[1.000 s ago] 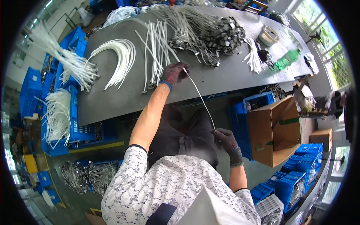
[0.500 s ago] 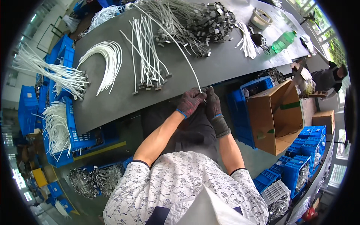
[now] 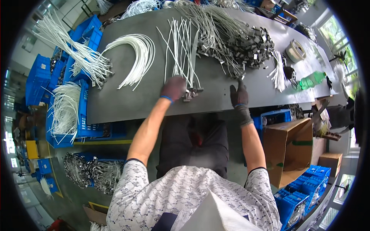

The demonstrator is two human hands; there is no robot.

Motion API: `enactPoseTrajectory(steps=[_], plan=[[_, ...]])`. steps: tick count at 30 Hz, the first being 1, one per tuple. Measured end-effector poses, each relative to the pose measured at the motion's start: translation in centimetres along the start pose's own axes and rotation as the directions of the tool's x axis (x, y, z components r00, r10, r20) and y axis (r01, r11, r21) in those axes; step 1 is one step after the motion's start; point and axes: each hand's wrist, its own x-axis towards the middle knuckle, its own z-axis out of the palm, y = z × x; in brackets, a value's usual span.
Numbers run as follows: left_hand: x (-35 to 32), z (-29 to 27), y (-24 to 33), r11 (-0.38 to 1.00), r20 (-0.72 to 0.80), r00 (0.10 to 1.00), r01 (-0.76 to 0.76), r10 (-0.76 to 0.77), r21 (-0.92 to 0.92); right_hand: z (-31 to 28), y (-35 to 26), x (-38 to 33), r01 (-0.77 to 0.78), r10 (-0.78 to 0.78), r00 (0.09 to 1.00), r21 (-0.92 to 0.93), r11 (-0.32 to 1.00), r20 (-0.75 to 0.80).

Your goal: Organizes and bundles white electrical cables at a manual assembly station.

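Grey gloves cover both of the person's hands, and both rest on the dark bench [image 3: 127, 104], which serves as the landmark. The left hand [image 3: 173, 87] lies near the bench's front edge, curled down over the metal-tipped near ends of a straight bundle of white cables [image 3: 182, 50] that runs away toward the far side; whether its fingers pinch a cable or only press on the ends cannot be told. The right hand [image 3: 239, 95] sits further right along the same front edge, fingers stretched narrow and flat on bare bench, holding nothing, just short of a tangled heap of cables with dark metal clips [image 3: 239, 44] at the middle of the far side. On the left part of the bench lies a curved sheaf of white cables [image 3: 135, 54], and blue crates [image 3: 79, 111] stuffed with more cables stand off its left end. Below the right end a cardboard box [image 3: 287, 154] stands open, and a green bottle [image 3: 312, 80] lies near the right end. The likeliest slip, as a judgement, is that the straight bundle's ends get nudged out of line under the left hand, or that a cable snags on the tangled heap and drags neighbours across, since the piles lie close together.
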Motion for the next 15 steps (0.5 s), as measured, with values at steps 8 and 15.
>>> enactPoseTrajectory(steps=[8, 15], plan=[[-0.1, -12.6, -15.7, 0.497, -0.476, 0.802, 0.598, -0.362, 0.629, 1.7, 0.9, 7.0, 0.114, -0.077, 0.989, -0.306, 0.945, 0.129], [0.7, -13.1, -19.3, 0.553, -0.265, 0.901, 0.422, -0.344, 0.718, 1.5, 1.9, 5.0, 0.040, -0.052, 0.998, -0.282, 0.959, -0.037]])
